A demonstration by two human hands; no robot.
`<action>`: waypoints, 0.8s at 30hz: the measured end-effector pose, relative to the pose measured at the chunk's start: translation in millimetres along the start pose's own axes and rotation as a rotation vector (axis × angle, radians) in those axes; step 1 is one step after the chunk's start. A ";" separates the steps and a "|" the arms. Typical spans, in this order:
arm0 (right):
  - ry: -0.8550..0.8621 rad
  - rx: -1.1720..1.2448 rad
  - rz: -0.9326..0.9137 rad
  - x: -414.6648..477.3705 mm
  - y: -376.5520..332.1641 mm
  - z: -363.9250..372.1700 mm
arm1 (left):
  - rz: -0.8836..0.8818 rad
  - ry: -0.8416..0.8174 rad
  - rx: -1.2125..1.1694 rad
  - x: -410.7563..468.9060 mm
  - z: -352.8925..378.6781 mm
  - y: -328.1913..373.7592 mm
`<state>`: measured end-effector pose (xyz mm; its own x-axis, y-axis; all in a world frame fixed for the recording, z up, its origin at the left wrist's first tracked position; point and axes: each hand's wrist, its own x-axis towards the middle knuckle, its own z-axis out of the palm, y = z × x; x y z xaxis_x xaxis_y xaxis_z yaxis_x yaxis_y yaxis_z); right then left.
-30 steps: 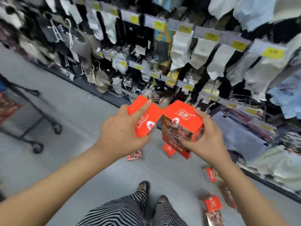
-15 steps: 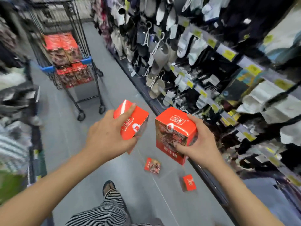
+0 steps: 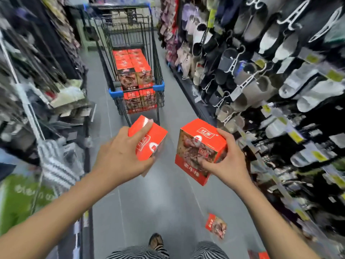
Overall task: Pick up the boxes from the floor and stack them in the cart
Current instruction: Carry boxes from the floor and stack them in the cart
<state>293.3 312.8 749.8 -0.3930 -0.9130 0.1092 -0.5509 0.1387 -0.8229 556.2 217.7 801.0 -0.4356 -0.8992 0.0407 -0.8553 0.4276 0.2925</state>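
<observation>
Store aisle — each hand (image 3: 119, 156) grips a glossy red box (image 3: 200, 150).

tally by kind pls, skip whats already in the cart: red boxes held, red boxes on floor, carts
held red boxes: 2
floor red boxes: 2, one cut off at the frame edge
cart: 1
total: 5

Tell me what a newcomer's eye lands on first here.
Front and centre, the left hand grips one orange box and the right hand a second box. Straight ahead stands a cart stacked with matching boxes; a loose box lies on the floor, lower right.
</observation>
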 end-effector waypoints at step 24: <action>-0.265 0.118 0.012 444.6 -1.4 150.5 | -0.145 -0.065 0.021 367.7 -8.5 -133.9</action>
<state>230.2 -151.1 715.6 -0.1848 -0.9820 -0.0379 -0.4520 0.1192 -0.8840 512.9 -171.0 784.9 -0.3238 -0.9441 -0.0622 -0.9158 0.2962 0.2713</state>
